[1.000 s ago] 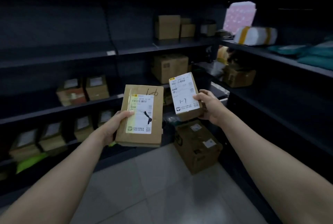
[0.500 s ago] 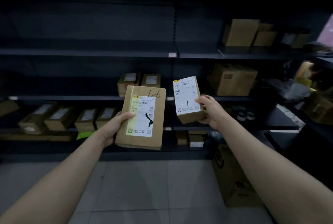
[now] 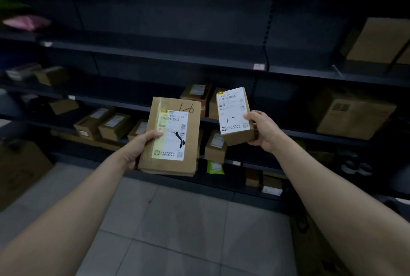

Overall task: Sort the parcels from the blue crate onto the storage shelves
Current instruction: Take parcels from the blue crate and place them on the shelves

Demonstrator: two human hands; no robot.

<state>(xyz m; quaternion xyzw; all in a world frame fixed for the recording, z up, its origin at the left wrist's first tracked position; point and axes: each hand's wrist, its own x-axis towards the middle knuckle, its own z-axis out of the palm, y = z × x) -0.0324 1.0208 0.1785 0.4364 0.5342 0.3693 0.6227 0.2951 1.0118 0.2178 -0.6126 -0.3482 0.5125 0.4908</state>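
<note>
The left hand grips the flat parcel, thumb across its label; the right hand clasps the small box (marked 1-7) before the shelves.

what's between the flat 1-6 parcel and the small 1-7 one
Head view: a bare gap; the flat brown cardboard parcel and small brown cardboard parcel are apart. Labelled cartons on the dark shelf show behind it.
</note>
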